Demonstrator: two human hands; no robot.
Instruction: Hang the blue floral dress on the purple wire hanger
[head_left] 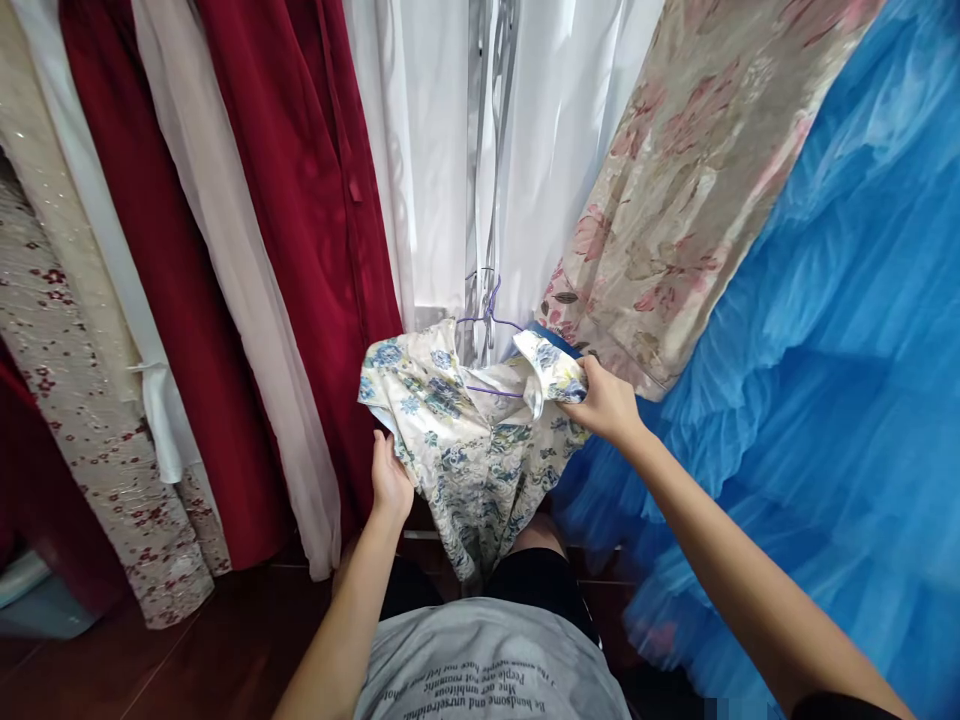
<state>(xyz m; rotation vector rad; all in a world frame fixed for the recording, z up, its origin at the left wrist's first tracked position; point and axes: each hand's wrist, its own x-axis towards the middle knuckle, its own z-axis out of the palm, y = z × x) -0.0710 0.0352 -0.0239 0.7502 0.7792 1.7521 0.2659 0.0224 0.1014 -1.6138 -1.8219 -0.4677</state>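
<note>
A cream dress [457, 440] with a blue floral print hangs in front of me on a thin purple wire hanger [491, 310]. Its neckline is open over the hanger, and its lower part drops between my legs, where the hem is hidden. My right hand [609, 402] pinches the dress at the right shoulder, thumb on top. At the left side, below the sleeve opening, my left hand [391, 482] grips the fabric edge; most of its fingers are behind the cloth.
Long dark red dresses [300, 200] and a floral sequined one [112, 470] hang on the left. White garments [570, 120] hang straight ahead. On the right are a pink-flowered dress [675, 210] and a full blue tulle gown [840, 420]. A grey tub [52, 600] stands on the tiled floor.
</note>
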